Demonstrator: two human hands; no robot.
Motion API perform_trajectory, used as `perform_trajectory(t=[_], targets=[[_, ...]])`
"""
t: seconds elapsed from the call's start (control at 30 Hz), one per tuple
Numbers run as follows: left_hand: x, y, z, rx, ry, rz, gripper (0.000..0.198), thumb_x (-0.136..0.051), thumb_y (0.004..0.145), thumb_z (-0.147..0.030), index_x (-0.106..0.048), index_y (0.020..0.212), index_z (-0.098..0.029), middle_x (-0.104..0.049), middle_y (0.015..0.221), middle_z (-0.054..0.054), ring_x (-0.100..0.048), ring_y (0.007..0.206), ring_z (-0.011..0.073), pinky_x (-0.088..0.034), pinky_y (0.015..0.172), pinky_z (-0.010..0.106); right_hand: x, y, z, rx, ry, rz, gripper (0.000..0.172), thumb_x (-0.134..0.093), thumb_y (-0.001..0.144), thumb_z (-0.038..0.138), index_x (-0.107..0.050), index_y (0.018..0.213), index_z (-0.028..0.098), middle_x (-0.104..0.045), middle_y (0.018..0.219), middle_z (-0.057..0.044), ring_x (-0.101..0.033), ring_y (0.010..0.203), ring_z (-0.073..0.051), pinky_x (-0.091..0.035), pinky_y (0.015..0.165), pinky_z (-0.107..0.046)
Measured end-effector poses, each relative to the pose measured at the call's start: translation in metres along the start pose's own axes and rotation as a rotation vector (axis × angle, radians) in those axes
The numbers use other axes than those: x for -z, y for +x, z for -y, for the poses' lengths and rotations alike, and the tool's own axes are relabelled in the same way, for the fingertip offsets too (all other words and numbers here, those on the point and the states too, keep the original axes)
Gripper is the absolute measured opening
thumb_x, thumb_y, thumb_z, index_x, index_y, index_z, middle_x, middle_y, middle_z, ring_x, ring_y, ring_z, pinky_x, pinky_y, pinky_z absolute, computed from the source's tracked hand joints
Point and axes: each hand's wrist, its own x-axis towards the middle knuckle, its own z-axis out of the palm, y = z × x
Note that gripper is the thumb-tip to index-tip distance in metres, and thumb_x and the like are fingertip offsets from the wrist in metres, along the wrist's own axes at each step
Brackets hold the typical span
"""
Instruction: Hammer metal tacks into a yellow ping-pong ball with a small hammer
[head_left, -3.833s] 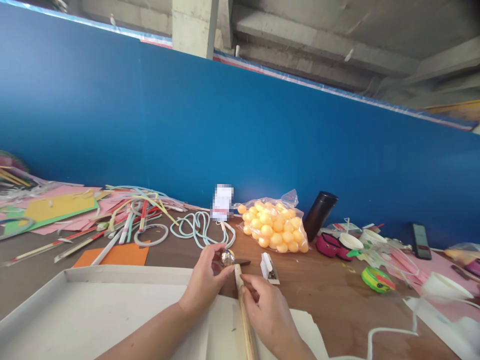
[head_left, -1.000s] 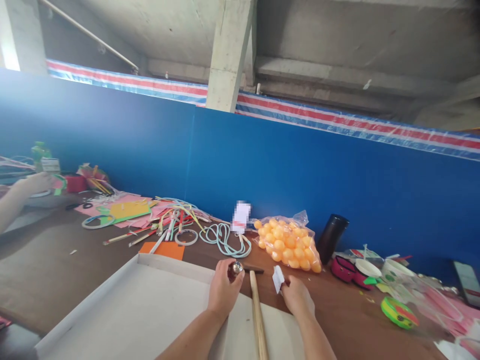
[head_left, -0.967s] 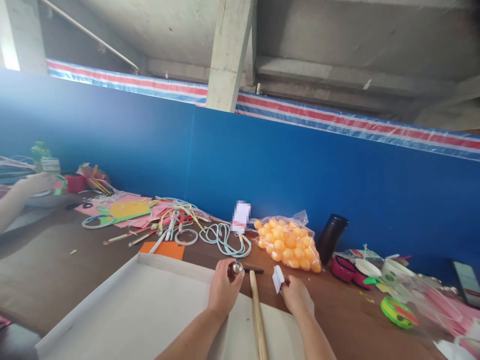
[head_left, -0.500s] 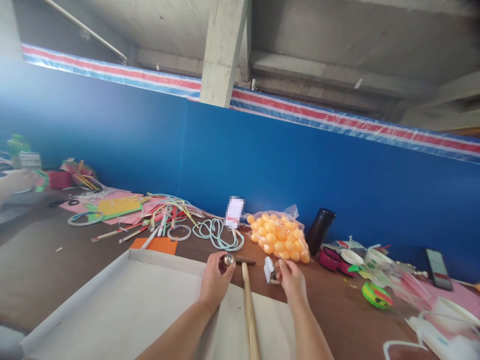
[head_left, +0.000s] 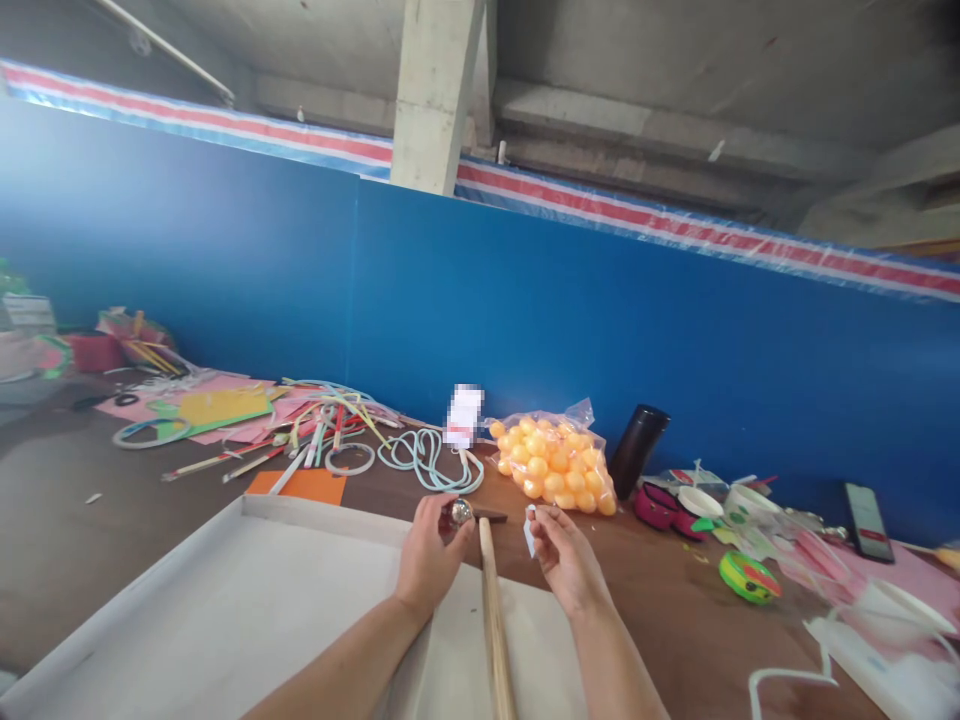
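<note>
A shiny metal ball (head_left: 462, 512) is gripped between the thumb and fingers of my left hand (head_left: 429, 555), above the edge of a white cardboard tray (head_left: 315, 590). My right hand (head_left: 568, 565) pinches a small white box-like piece (head_left: 529, 532); its far side and anything inside are hidden by my fingers. Between my two hands lies a hammer (head_left: 492, 600), its wooden handle pointing toward me and its dark head partly behind the ball.
Behind my hands sit a bag of orange balls (head_left: 553, 465), a coiled pale-blue cord (head_left: 431, 462) and a black bottle (head_left: 637, 450). Paper and sticks spread left. At right are a green yo-yo-like toy (head_left: 750, 577), cups and a phone (head_left: 870, 522). A blue partition (head_left: 525, 300) stands behind.
My right hand has turned and shifted slightly left, covering more of the small white piece, whose dark contents no longer show. My left hand keeps the ball. The view has shifted slightly.
</note>
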Motion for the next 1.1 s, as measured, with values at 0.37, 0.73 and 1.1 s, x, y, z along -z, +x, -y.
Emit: perform_trajectory(t=[0.37, 0.73, 1.1], targets=[[-0.020, 0.031, -0.004, 0.281, -0.444, 0.278, 0.039, -0.056, 0.079, -0.037, -0.050, 0.112, -0.018, -0.060, 0.092, 0.005, -0.062, 0.075, 0.0155, -0.053, 0.063, 0.029, -0.018, -0.009, -0.005, -0.032, 0.044, 0.128, 0.012, -0.069, 0.075, 0.021, -0.067, 0.086, 0.016, -0.058, 0.078, 0.001, -0.053, 0.067, -0.006, -0.053, 0.059, -0.016], [-0.002, 0.037, -0.001, 0.671, -1.043, 0.323, 0.028, -0.060, 0.079, -0.022, -0.058, 0.107, -0.015, -0.064, 0.087, 0.005, -0.065, 0.075, 0.0118, -0.053, 0.071, 0.020, -0.031, -0.015, -0.005, -0.077, 0.010, 0.147, 0.020, -0.070, 0.075, 0.017, -0.066, 0.094, 0.016, -0.065, 0.089, -0.003, -0.058, 0.076, -0.009, -0.051, 0.067, -0.018], [-0.003, 0.035, -0.003, 0.758, -1.099, 0.380, 0.012, -0.055, 0.083, -0.022, -0.059, 0.090, -0.014, -0.066, 0.086, 0.004, -0.065, 0.073, 0.0107, -0.054, 0.066, 0.018, -0.035, -0.010, -0.010, -0.072, 0.041, 0.082, 0.008, -0.070, 0.074, 0.019, -0.066, 0.079, 0.016, -0.068, 0.087, -0.001, -0.063, 0.077, -0.008, -0.052, 0.070, -0.017]])
